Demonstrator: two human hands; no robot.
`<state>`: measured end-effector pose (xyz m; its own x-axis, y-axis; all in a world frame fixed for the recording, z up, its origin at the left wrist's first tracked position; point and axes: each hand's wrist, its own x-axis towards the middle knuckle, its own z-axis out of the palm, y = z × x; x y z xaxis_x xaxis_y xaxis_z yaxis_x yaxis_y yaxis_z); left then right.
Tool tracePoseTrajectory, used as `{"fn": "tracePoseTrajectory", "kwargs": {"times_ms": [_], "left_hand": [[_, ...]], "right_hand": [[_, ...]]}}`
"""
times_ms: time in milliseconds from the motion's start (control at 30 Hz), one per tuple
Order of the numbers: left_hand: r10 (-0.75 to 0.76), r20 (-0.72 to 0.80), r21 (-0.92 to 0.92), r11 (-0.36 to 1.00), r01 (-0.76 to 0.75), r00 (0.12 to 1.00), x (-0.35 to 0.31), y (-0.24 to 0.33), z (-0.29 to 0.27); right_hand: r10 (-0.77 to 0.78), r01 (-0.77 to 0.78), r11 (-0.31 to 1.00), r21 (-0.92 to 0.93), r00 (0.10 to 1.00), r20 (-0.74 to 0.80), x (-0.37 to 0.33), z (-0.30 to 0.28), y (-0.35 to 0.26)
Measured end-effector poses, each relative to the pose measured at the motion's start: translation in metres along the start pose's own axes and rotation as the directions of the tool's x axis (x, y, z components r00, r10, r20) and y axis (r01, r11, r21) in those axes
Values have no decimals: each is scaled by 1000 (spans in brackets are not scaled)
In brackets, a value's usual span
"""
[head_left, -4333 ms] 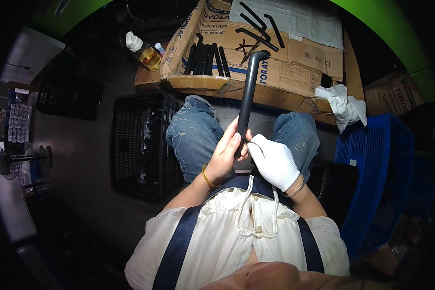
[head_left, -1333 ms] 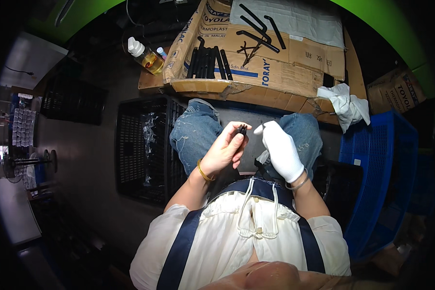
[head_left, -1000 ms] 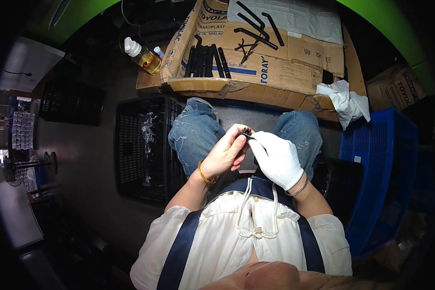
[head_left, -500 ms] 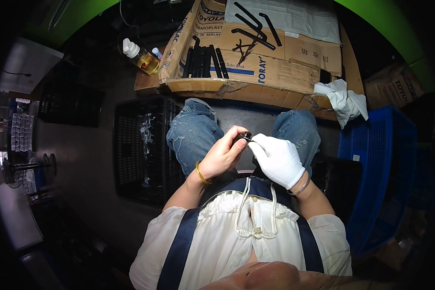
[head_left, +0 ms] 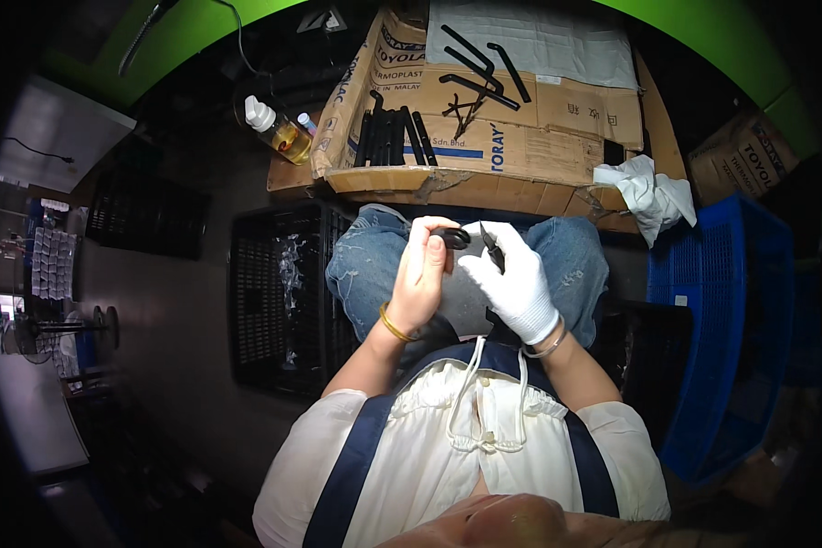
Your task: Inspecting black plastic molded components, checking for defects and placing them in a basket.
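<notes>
Above my lap, my bare left hand [head_left: 422,272] closes round a black plastic piece [head_left: 455,238] with a rounded, looped end; the rest of it is hidden by the fingers. My right hand [head_left: 517,283], in a white knit glove, grips a slim black pointed tool [head_left: 493,251] that looks like a knife. Its tip points away from me, and a small gap separates it from the black piece. Ahead, several straight black bars [head_left: 397,137] lie side by side in a cut-open cardboard box [head_left: 557,137]. Several bent black rods [head_left: 470,59] are spread farther back in it.
A pump bottle of yellow liquid [head_left: 288,139] stands left of the box. A crumpled white cloth [head_left: 648,196] hangs over its front right corner. A black crate [head_left: 251,301] is by my left leg, and blue crates [head_left: 721,338] stand at the right.
My hands have drawn slightly apart. The pointed tool has come away from the black piece and now tilts up in my right hand. The whole view has shifted a little.
</notes>
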<state>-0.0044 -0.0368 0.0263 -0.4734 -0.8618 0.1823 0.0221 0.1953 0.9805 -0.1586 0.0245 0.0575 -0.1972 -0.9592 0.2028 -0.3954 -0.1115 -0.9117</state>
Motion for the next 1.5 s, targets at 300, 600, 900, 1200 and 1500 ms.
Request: {"fn": "tracePoseTrajectory", "kwargs": {"times_ms": [300, 600, 900, 1200, 1500], "left_hand": [[-207, 374, -602, 688, 407, 904, -21, -11, -3], [121, 27, -402, 910, -100, 992, -17, -38, -5], [167, 20, -250, 955, -157, 986, -17, -38, -8], [210, 99, -86, 976, -202, 973, -11, -29, -17], [219, 87, -47, 975, -215, 972, -13, -30, -16]], "right_hand": [[-40, -21, 983, 183, 946, 323, 10, -12, -5], [-69, 75, 997, -22, 974, 217, -19, 5, -17], [-49, 82, 990, -111, 961, 270, -16, 5, -22], [-23, 77, 987, -140, 936, 352, -17, -4, -20], [-7, 36, 994, -100, 959, 283, -22, 1, -19]]}}
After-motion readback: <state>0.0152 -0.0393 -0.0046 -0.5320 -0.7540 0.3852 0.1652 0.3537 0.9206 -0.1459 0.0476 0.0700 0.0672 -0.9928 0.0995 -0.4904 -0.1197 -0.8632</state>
